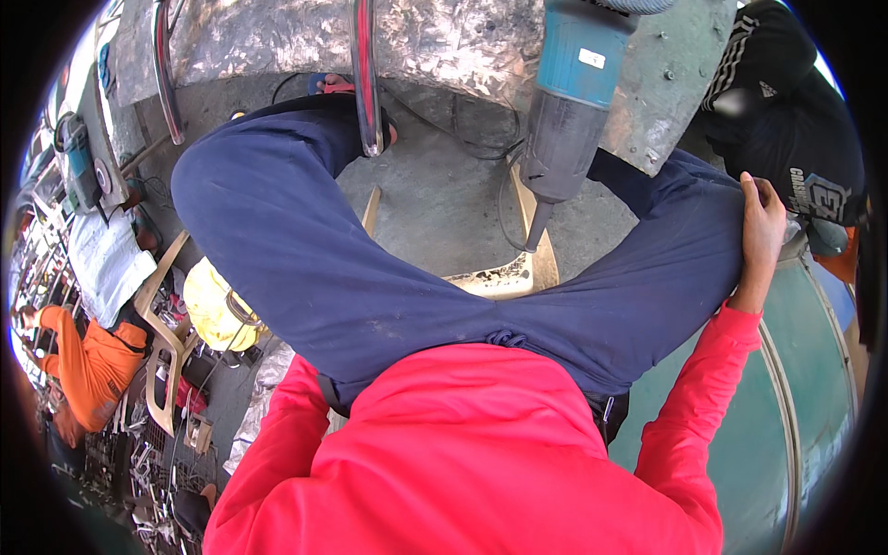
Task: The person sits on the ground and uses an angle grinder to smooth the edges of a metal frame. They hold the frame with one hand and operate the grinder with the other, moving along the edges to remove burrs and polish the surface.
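My right hand [763, 227] lies against the outer side of my right thigh, near the knee, with the fingers stretched out and nothing in them. My left arm in its red sleeve goes down beside my left hip, where the hand is hidden. I am seated, in dark blue trousers [277, 213]. In front of me a teal and grey power tool [573, 102], like an angle grinder, rests at the bench with its cord end toward me. Two shiny curved strips, red along the middle, hang over the bench edge, one [367, 83] above my left knee.
A worn, scuffed bench [444, 42] spans the front. At left are another teal power tool [81, 166], a white sack [106, 259], a yellow bag [217, 305], a cream chair frame [162, 342] and a person in orange [92, 370]. Someone in black [786, 120] is at right.
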